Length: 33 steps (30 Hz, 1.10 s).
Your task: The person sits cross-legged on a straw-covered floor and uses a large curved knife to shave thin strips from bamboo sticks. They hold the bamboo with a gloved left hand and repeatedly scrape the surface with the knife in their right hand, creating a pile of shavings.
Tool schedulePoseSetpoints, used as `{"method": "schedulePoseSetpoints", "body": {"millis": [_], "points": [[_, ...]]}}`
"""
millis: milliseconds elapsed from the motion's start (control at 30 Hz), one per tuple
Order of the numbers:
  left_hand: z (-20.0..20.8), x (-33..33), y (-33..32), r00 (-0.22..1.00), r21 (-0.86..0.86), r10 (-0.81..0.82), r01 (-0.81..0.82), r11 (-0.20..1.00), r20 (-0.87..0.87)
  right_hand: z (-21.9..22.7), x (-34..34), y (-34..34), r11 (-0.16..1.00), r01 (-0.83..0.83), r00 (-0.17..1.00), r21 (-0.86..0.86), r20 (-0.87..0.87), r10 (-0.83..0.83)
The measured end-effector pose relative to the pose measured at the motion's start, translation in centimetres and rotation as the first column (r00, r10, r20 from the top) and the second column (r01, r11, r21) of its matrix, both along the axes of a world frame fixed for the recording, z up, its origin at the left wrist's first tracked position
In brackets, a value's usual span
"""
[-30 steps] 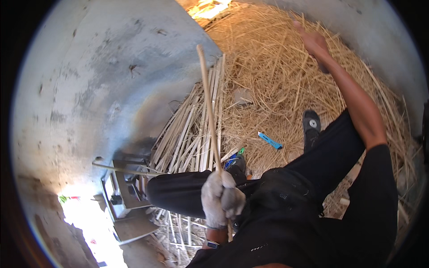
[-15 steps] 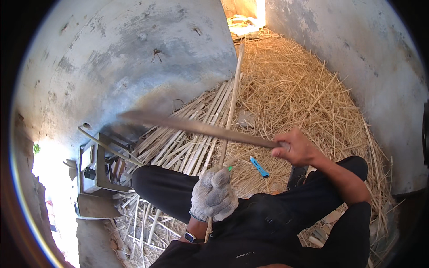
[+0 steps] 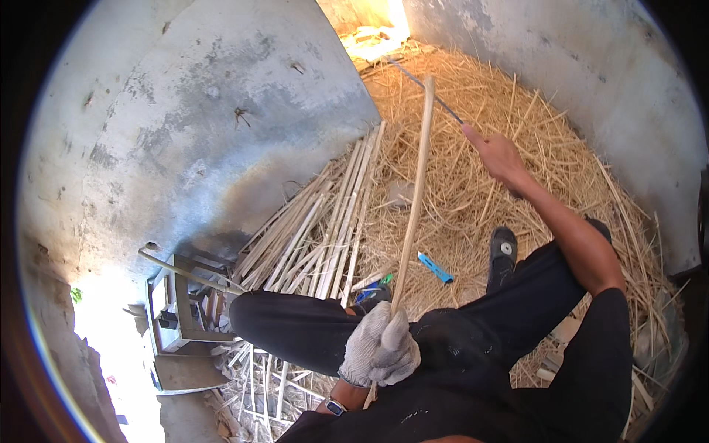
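My left hand (image 3: 382, 348), in a whitish knitted glove, is closed around the lower part of a long pale bamboo strip (image 3: 418, 192). The strip stands tilted up and away from my lap. Bare and farther forward on the right, my right hand (image 3: 498, 159) grips a long knife (image 3: 447, 111). Its blade shows nearly edge-on, pointing toward the far doorway; its tip passes behind the strip's top in the picture. Whether blade and strip touch, I cannot tell. The knife's handle is hidden in my fist.
Several split strips (image 3: 336, 221) lie in a pile at left, beside straw-like shavings (image 3: 473, 199) covering the floor. A blue utility cutter (image 3: 434, 267) lies ahead of my lap. A wooden frame-like stool (image 3: 185, 336) stands at left. Plastered walls (image 3: 221, 111) rise on both sides.
My right hand has raised the knife forward and turned it from crosswise to pointing away. My left hand has shifted right and nearer me, with the strip now leaning more to the right.
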<state>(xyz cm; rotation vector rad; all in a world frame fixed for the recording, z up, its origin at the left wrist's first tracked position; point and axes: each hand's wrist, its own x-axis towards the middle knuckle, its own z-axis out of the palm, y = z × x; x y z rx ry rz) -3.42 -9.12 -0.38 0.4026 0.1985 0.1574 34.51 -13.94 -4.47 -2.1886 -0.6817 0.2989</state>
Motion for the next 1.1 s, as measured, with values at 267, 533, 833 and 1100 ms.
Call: {"method": "schedulePoseSetpoints", "body": {"millis": [267,533,833,1100], "points": [[2.8,1.2,1.7,0.933,0.479,0.335,-0.236,0.846,-0.131,1.8,-4.8,-2.4,0.864,-0.178,0.910,0.471,-0.255,0.326],[5.2,2.8,2.7,0.823,0.769,0.495,-0.119,0.628,-0.277,3.4,-8.9,-3.5,0.719,-0.670,0.721,0.184,0.391,0.572],[3.2,2.9,2.9,0.960,0.327,0.184,-0.108,0.939,-0.211,0.4,-9.4,-3.2,0.711,-0.703,0.604,-0.012,0.519,0.606],[0.6,2.7,0.3,0.993,-0.087,-0.118,0.119,0.989,0.014,2.4,-1.6,0.0,0.960,-0.131,0.991,0.247,0.038,0.125]]}}
